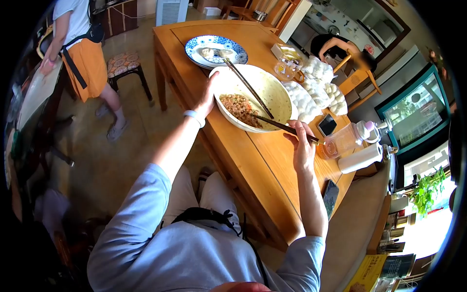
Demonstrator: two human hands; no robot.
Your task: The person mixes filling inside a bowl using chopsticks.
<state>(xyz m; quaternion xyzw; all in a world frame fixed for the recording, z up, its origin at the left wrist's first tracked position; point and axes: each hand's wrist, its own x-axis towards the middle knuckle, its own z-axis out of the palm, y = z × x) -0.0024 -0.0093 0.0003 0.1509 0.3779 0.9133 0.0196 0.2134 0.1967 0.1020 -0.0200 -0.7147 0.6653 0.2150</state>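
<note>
A large pale bowl [272, 90] sits on the wooden table, with a minced filling [237, 108] gathered at its near left side. My left hand [208, 93] grips the bowl's left rim. In my right hand [302, 146] is a dark chopstick [277, 124], its tip down in the filling. Another pair of chopsticks [248, 89] leans inside the bowl, its upper ends over the far left rim. Behind the bowl, a blue-patterned plate [194, 47] carries a few pale pieces that look like dumplings.
Bagged white items [318, 70], a glass mug [287, 68], two phones [327, 125], a clear bottle [340, 142] and a white roll [360, 158] are on the table's right. One person [80, 48] stands at left; another [335, 46] bends by a chair at back right.
</note>
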